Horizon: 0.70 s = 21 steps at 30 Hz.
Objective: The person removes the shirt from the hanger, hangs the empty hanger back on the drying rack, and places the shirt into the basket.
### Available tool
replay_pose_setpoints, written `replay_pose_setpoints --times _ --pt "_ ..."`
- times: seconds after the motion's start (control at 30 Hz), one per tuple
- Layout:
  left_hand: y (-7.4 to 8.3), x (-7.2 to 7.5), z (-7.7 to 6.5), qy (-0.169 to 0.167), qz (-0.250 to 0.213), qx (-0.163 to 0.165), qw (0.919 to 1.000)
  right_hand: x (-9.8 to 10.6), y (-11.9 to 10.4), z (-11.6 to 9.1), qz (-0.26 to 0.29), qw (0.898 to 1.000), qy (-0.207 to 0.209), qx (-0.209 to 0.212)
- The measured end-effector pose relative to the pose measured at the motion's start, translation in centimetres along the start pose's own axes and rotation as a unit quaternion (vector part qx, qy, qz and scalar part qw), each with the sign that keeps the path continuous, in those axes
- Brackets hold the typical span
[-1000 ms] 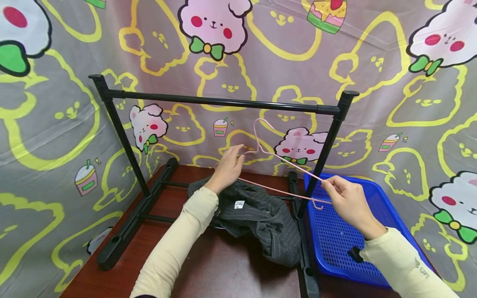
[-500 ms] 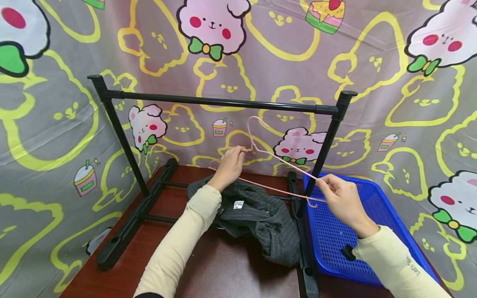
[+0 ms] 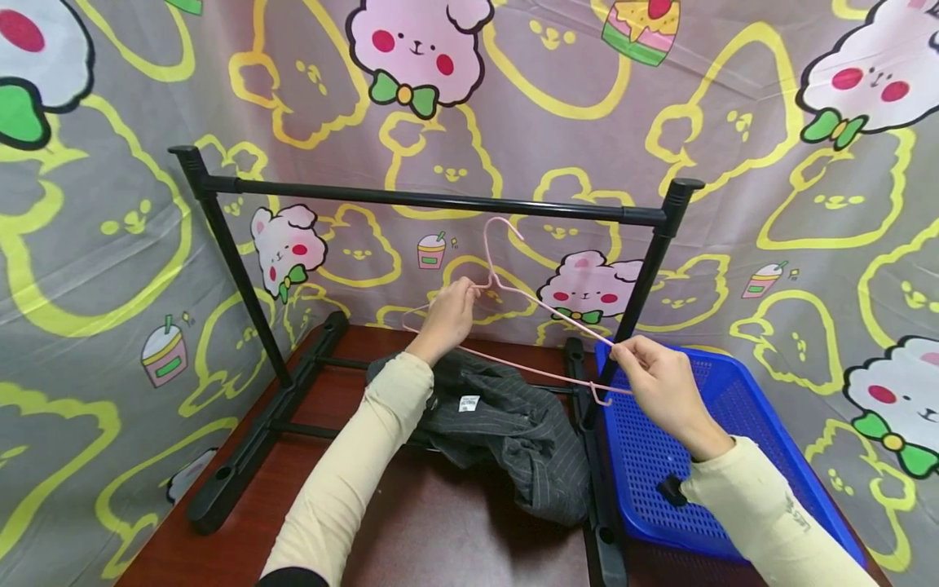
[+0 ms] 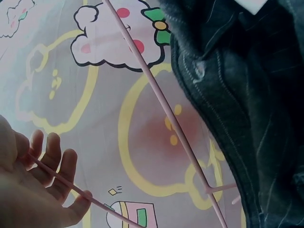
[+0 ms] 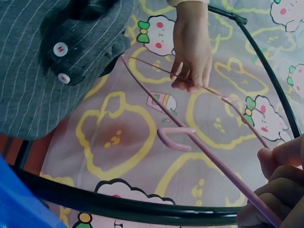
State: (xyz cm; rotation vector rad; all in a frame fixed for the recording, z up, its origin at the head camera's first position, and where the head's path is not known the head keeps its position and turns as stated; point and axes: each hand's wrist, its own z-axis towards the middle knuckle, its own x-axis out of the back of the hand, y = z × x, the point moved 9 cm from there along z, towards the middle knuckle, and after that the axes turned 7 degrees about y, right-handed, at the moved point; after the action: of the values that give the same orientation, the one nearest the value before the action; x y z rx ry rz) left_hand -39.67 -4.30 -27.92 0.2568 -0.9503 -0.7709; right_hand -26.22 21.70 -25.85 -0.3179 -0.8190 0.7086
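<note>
"Pink hanger point(image 3: 548, 308): how is it placed against the hands?"

"It is held in the air between them, its long axis set crosswise and, in the head view, tilted down toward the right. Just left of its neck, the left-hand grip point(image 3: 447, 314) is curled loosely on the upper bar. Near the other end, the right-hand grip point(image 3: 660, 387) is closed in a pinch on that bar, with the bottom bar caught by its fingers."

"And the cloth?"

"Beneath the hanger, the striped garment point(image 3: 513, 440) is heaped, the left-hand grip being nearer to it. That relation is judged the one that counts."

"How is the hanger made?"

"Slender and smooth, with a curved top hook point(image 3: 489, 249) and a small lower hook point(image 3: 603, 402) under the bottom bar. No contact with the rail point(image 3: 411, 197) is seen."

"What is found farther out?"

"On the garment, a white label point(image 3: 468, 403) is shown. The counter point(image 3: 440, 538) is stood on by the rack, and a blue basket point(image 3: 645, 465) is set to the right."
</note>
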Motion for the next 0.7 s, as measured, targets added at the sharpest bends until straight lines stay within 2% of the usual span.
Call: replay_pose_setpoints --times 0.23,0.7 --pt "-0.6 0.5 0.9 0.0 0.007 0.016 0.9999 -0.7 -0.4 0.6 0.009 1.0 -0.021 -0.02" --pt "-0.7 1.9 2.4 0.003 0.022 0.035 0.9991 -0.9 -1.7 1.7 0.024 0.999 -0.019 -0.029"
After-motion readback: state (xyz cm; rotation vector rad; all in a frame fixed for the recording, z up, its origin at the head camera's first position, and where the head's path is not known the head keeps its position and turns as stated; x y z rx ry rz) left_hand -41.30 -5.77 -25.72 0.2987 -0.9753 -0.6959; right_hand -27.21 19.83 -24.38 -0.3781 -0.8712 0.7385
